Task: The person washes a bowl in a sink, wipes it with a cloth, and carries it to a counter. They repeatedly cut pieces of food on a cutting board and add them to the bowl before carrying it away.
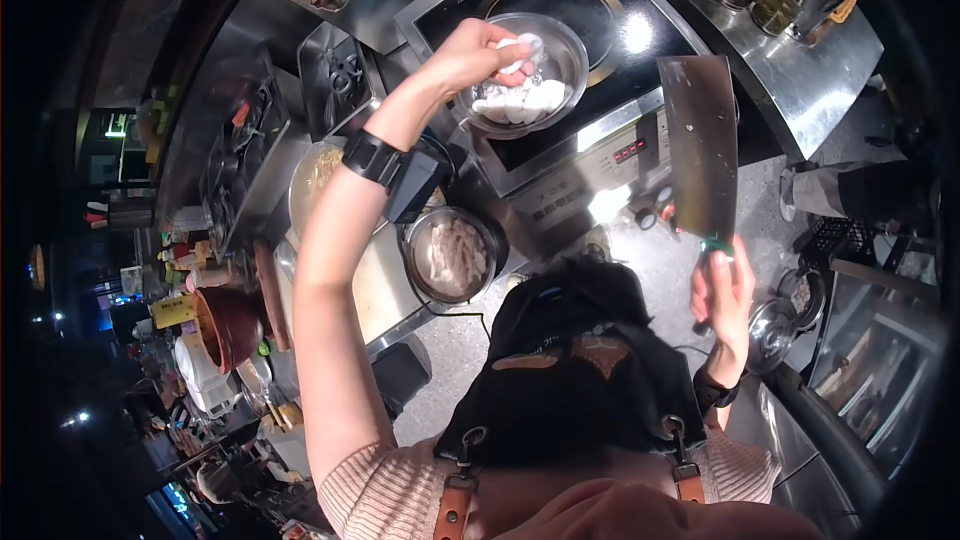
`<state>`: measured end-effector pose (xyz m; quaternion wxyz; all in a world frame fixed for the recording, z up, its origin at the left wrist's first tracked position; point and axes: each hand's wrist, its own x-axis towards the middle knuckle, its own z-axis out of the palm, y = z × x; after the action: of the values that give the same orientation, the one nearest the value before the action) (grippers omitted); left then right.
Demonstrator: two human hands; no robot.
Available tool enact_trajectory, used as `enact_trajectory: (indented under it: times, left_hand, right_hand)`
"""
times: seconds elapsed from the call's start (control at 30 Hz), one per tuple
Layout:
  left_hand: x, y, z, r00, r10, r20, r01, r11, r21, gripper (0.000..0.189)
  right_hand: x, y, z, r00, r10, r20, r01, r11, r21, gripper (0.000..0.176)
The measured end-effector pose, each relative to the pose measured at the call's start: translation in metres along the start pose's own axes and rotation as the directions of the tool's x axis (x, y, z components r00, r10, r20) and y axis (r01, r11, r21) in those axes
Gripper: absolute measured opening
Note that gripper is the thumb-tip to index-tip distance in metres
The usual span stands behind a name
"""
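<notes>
Black cooktop. Cleaver: blade raised, handle gripped by right hand. Metal bowl: at cooktop's near-left corner; white pieces inside. Left hand, above bowl: grip closed on one white piece.

The right hand's grip covers most of the cleaver handle. The left hand's grip hides some of the overexposed white pieces in the metal bowl. Markings on the induction cooker panel are too small to read.
</notes>
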<state>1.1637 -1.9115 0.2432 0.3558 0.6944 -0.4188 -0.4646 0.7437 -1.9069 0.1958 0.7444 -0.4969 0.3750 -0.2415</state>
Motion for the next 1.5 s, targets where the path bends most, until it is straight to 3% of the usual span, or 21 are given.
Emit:
enact_trajectory:
  times: [0.2,0.27,0.37,0.4,0.47,0.57,0.6,0.63,0.7,0.77,0.87,1.0,1.13,1.2,1.27,1.33,1.37,1.4,1.47,1.5]
  left_hand:
    - [0.009,-0.006,0.016,0.988,0.098,-0.118,-0.070,0.972,0.226,0.024]
    - [0.007,-0.008,0.018,0.934,0.292,-0.205,-0.155,0.851,0.502,0.024]
    - [-0.003,-0.011,0.009,0.898,0.354,-0.262,-0.256,0.904,0.343,0.032]
    - [-0.003,-0.019,0.002,0.893,0.339,-0.297,-0.269,0.930,0.251,0.026]
    - [-0.042,-0.021,-0.009,0.908,0.299,-0.292,-0.360,0.915,-0.181,0.028]
    - [-0.129,-0.038,-0.027,0.886,0.205,-0.417,-0.282,0.950,-0.132,0.029]
    - [-0.157,-0.060,-0.031,0.860,0.221,-0.460,-0.337,0.922,-0.188,0.030]
    - [-0.193,-0.071,-0.028,0.858,0.049,-0.512,-0.232,0.925,-0.301,0.033]
    - [-0.258,-0.116,-0.023,0.763,-0.072,-0.642,-0.019,0.991,-0.133,0.030]
    - [-0.308,-0.172,0.000,0.640,-0.219,-0.737,-0.054,0.943,-0.328,0.026]
    - [-0.357,-0.261,0.036,0.530,-0.476,-0.702,-0.040,0.813,-0.581,0.025]
    - [-0.358,-0.298,0.049,0.420,-0.535,-0.733,-0.181,0.742,-0.645,0.029]
    - [-0.338,-0.318,0.063,0.439,-0.474,-0.764,-0.216,0.769,-0.601,0.043]
    - [-0.349,-0.304,0.068,0.438,-0.412,-0.799,-0.057,0.874,-0.482,0.045]
    - [-0.369,-0.275,0.059,0.446,-0.409,-0.796,0.197,0.913,-0.358,0.038]
    - [-0.383,-0.293,0.059,0.463,-0.117,-0.879,0.366,0.928,0.069,0.032]
    - [-0.388,-0.300,0.058,0.490,0.038,-0.871,0.430,0.858,0.280,0.030]
    - [-0.389,-0.308,0.053,0.545,0.204,-0.813,0.339,0.833,0.437,0.029]
    - [-0.388,-0.310,0.038,0.596,0.509,-0.621,0.133,0.700,0.701,0.027]
    - [-0.387,-0.315,0.037,0.670,0.481,-0.565,0.126,0.676,0.726,0.031]
  right_hand:
    - [-0.006,0.005,0.008,1.000,-0.010,-0.005,0.010,0.999,-0.040,0.040]
    - [-0.009,0.006,0.015,1.000,-0.009,-0.003,0.009,0.999,-0.039,0.040]
    - [-0.012,0.010,0.026,0.999,-0.047,-0.010,0.047,0.997,-0.061,0.031]
    - [-0.013,0.012,0.029,0.999,-0.049,-0.009,0.049,0.997,-0.057,0.028]
    - [-0.015,0.014,0.036,1.000,-0.023,-0.001,0.023,0.998,-0.060,0.022]
    - [-0.013,0.016,0.050,0.997,-0.026,0.067,0.032,0.995,-0.096,0.028]
    - [-0.012,0.017,0.057,0.997,-0.021,0.080,0.030,0.993,-0.113,0.032]
    - [-0.012,0.015,0.067,0.993,-0.009,0.120,0.023,0.993,-0.116,0.033]
    - [-0.011,0.017,0.083,0.980,0.010,0.198,0.020,0.989,-0.149,0.037]
    - [-0.010,0.023,0.103,0.965,0.033,0.260,0.012,0.986,-0.169,0.037]
    - [-0.008,0.033,0.137,0.927,0.092,0.364,-0.016,0.978,-0.208,0.037]
    - [-0.014,0.042,0.183,0.862,0.171,0.478,-0.036,0.960,-0.279,0.039]
    - [-0.023,0.057,0.229,0.783,0.271,0.560,-0.042,0.921,-0.387,0.043]
    - [-0.023,0.069,0.248,0.730,0.362,0.580,-0.003,0.850,-0.527,0.043]
    - [-0.026,0.082,0.273,0.718,0.364,0.593,0.218,0.691,-0.689,0.041]
    - [-0.031,0.091,0.289,0.682,0.253,0.686,0.459,0.582,-0.671,0.041]
    - [-0.035,0.097,0.297,0.646,0.170,0.744,0.565,0.549,-0.616,0.041]
    - [-0.036,0.102,0.302,0.598,0.087,0.797,0.665,0.501,-0.554,0.041]
    - [-0.038,0.107,0.307,0.599,0.166,0.783,0.595,0.562,-0.574,0.042]
    - [-0.040,0.106,0.309,0.609,0.206,0.766,0.567,0.562,-0.602,0.042]
